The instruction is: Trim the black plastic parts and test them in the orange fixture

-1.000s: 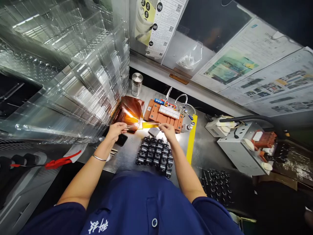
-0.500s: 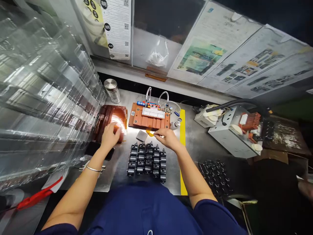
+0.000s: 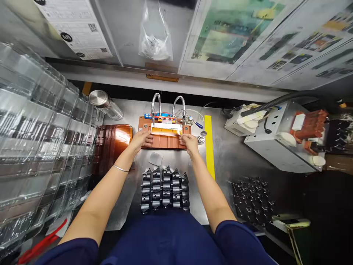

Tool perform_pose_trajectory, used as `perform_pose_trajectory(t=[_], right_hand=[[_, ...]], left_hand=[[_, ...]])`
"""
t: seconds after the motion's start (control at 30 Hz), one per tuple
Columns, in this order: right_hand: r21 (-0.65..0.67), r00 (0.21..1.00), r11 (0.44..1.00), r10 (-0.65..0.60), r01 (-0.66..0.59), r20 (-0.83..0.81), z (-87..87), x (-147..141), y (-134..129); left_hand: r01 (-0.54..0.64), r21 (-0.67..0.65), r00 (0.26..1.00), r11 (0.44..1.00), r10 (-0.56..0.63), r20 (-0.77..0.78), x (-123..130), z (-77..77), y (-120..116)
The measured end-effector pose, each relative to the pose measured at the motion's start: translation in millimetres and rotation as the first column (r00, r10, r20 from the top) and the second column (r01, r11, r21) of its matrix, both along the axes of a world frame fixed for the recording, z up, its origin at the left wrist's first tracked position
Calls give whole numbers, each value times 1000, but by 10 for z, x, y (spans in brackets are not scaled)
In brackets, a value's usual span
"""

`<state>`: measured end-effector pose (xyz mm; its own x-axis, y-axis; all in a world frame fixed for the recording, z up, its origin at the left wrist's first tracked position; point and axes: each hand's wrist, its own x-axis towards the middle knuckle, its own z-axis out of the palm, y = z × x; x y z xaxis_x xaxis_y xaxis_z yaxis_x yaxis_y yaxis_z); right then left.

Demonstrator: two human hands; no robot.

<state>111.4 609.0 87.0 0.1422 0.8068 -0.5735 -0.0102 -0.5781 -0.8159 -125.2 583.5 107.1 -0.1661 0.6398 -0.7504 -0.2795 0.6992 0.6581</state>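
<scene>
An orange-yellow strip (image 3: 166,131) lies along the white perforated bar of the reddish-brown fixture (image 3: 165,142). At the strip's right end, my right hand (image 3: 189,142) has its fingers pinched together. My left hand (image 3: 141,141) is at the left end, with thumb and fingers close together at the strip's edge; whether it grips the strip is too small to tell. Two bent metal tubes (image 3: 179,101) rise behind the bar. Nearer my body, rows of black parts (image 3: 166,187) lie on the metal table, with a small grey square piece (image 3: 156,159) between them and the fixture.
A glass jar (image 3: 106,105) and a translucent amber tray (image 3: 114,143) are at the left, beside tall stacks of clear plastic trays (image 3: 41,129). A yellow tape line (image 3: 209,147) runs right of the fixture. Farther right are a grey machine (image 3: 281,143) and more black parts (image 3: 253,200).
My left hand has moved from the amber tray to the fixture. My right hand has moved up to the fixture, and the orange-yellow strip now lies along the bar. The view has shifted.
</scene>
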Motion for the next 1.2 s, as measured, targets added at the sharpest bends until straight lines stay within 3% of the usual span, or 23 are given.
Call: perform_pose_trajectory(t=[0.13,0.33,0.9,1.2], right_hand=[[-127,999,991,-46,44,-16,55,36,42],[-244,998,969,-54,45,-30,176,25,116],[-241,994,965,-108,104,-4,159,-26,172],[-238,994,965,-107,106,5,169,-35,150]], left_hand=[[-6,-50,992,999,0,-124,91,-36,89],[-10,-34,983,999,4,-182,118,-88,89],[-32,-71,983,997,19,-181,90,-77,242],[9,-46,964,999,-20,-265,46,-173,238]])
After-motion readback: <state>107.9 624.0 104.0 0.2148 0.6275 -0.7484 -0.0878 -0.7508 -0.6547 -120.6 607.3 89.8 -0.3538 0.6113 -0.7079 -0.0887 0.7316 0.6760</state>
